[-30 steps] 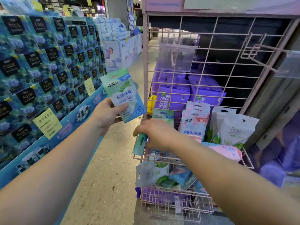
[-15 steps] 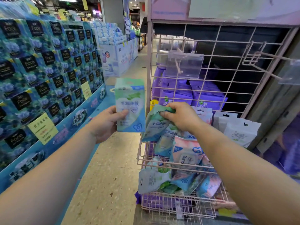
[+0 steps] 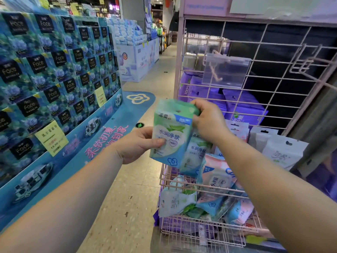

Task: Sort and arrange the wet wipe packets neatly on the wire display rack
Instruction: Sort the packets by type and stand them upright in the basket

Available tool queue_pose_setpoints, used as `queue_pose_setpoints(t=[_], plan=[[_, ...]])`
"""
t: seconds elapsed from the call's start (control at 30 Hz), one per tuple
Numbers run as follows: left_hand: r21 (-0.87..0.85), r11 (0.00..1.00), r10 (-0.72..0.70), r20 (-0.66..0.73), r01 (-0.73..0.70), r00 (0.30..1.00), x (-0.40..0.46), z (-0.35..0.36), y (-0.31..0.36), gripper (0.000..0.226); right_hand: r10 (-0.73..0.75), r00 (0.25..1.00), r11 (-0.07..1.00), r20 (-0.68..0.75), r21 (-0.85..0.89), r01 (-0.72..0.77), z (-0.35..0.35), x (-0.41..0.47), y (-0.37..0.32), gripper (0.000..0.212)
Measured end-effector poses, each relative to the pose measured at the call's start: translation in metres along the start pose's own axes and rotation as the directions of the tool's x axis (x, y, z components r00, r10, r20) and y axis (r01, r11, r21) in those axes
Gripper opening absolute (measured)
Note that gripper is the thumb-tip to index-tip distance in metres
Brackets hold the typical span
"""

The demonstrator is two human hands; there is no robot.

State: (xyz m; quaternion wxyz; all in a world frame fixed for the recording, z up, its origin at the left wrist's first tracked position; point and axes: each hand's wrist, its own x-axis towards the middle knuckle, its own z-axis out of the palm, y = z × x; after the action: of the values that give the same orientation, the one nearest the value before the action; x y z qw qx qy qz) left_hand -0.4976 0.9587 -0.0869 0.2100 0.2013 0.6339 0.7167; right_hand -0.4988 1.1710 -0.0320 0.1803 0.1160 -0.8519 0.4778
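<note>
Supermarket aisle flooring runs between a blue tissue-box display at nine o'clock and a pink wire display rack (image 3: pixel 215 181) at three o'clock. At centre, a green-and-blue soft plastic wet wipe packet (image 3: pixel 170 134) is pinched by the left hand (image 3: pixel 135 145) at its lower edge, while the right hand (image 3: pixel 209 121) grips its top corner together with a second matching packet (image 3: pixel 196 154) behind. Collecting like packets appears underway; next, they likely need squaring together and placing upright among the jumbled pink and blue packets (image 3: pixel 217 176) at five o'clock.
</note>
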Motion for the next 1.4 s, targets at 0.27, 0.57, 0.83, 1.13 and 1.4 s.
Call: queue_pose_setpoints(t=[0.27,0.57,0.83,1.13,1.4], plan=[[-0.125,0.991,0.019,-0.182,-0.042,0.983,0.007,0.016,-0.005,0.030,0.214,0.969,0.968,0.122,0.107,-0.228,-0.022,0.013,-0.014,0.040],[-0.148,0.988,-0.001,-0.243,-0.036,0.970,-0.004,-0.002,-0.021,0.039,0.373,0.916,0.688,0.149,-0.707,-0.165,0.002,-0.023,0.032,0.029],[-0.141,0.988,0.013,-0.325,-0.062,0.946,-0.009,-0.006,-0.030,0.034,0.560,0.825,0.706,0.071,-0.562,-0.431,0.007,-0.026,0.042,0.058],[-0.150,0.985,0.012,-0.404,-0.080,0.915,-0.003,0.003,-0.035,0.032,0.619,0.778,0.715,0.102,-0.484,-0.505,0.007,-0.019,0.042,0.072],[-0.168,0.985,-0.025,-0.367,-0.040,0.930,-0.005,0.020,-0.039,0.021,0.505,0.822,0.852,0.264,-0.303,-0.427,0.001,-0.025,0.044,0.032]])
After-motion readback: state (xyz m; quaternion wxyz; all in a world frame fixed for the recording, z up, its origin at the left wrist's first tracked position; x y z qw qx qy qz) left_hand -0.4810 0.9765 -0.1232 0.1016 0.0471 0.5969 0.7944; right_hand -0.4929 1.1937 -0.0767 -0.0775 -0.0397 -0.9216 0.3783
